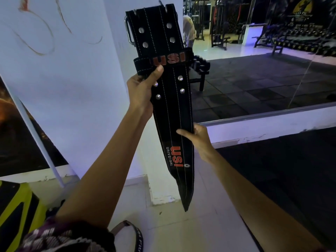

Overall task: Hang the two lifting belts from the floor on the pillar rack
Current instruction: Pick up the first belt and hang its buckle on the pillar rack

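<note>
Two hands hold a black stitched leather lifting belt (169, 99) upright against a white pillar (116, 73) in a gym.

The left hand (141, 91) grasps the belt's left edge just below its keeper loop; the right hand (198, 137) pinches the right edge lower down. The metal buckle (129, 30) sits at the top, the tapered tip hanging above the pale tiled floor (181, 230). Open rubber matting (272, 170) lies to the right; a second strap (134, 233) lies on the floor below.
</note>
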{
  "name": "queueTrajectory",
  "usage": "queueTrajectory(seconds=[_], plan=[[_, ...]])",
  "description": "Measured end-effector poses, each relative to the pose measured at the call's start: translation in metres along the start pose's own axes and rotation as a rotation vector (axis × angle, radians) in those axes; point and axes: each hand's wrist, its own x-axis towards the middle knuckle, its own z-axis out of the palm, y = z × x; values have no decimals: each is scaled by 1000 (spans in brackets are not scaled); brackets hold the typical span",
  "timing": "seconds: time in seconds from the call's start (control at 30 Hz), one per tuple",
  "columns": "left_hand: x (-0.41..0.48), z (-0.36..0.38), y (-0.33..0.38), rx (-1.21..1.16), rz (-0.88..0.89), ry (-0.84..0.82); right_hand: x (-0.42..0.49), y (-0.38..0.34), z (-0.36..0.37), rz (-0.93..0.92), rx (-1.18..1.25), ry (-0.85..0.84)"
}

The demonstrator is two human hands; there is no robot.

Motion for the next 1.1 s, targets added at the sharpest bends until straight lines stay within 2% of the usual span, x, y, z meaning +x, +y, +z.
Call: queueTrajectory(seconds=[0.07, 0.17, 0.2, 0.27, 0.3, 0.33, 0.4, 0.47, 0.53, 0.6, 0.7, 0.8, 0.93, 1.03, 1.1], plan=[[3, 1, 3, -2, 12, -2, -7, 17, 1, 2, -12, 23], [3, -3, 1, 30, 13, -22, -29, 71, -8, 97, -176, 12], [0, -3, 0, 44, 4, -38, -32, 86, -14, 164, -275, -33], [-3, -6, -9, 49, -7, -50, -32, 100, -26, 376, -512, -277], [-4, -8, -13, 59, -7, -51, -28, 99, -30, 468, -563, -389], [-6, -10, -16, 68, -11, -50, -24, 91, -32, 504, -519, -431], [-8, -14, -21, 78, -28, -53, -7, 56, -27, 390, -278, -354], [-11, -17, -24, 90, -42, -81, 17, 0, -11, 191, -73, -167], [-15, -19, -28, 107, -52, -115, 39, -52, 2, 78, 104, -33], [-20, -22, -30, 129, -65, -141, 47, -88, 14, 3, 246, 29], [-19, -30, -27, 174, -123, -208, 44, -98, 21, -32, 355, 58], [-8, -37, -4, 218, -198, -264, 39, -89, 24, -3, 343, 40], [4, -35, 18, 325, -199, -145, 36, -86, 28, -22, 202, -103], [-2, -32, 8, 304, -223, -77, 42, -102, 32, 24, 44, -103], [-8, -27, 4, 221, -254, -30, 46, -108, 38, 70, 4, -26]])
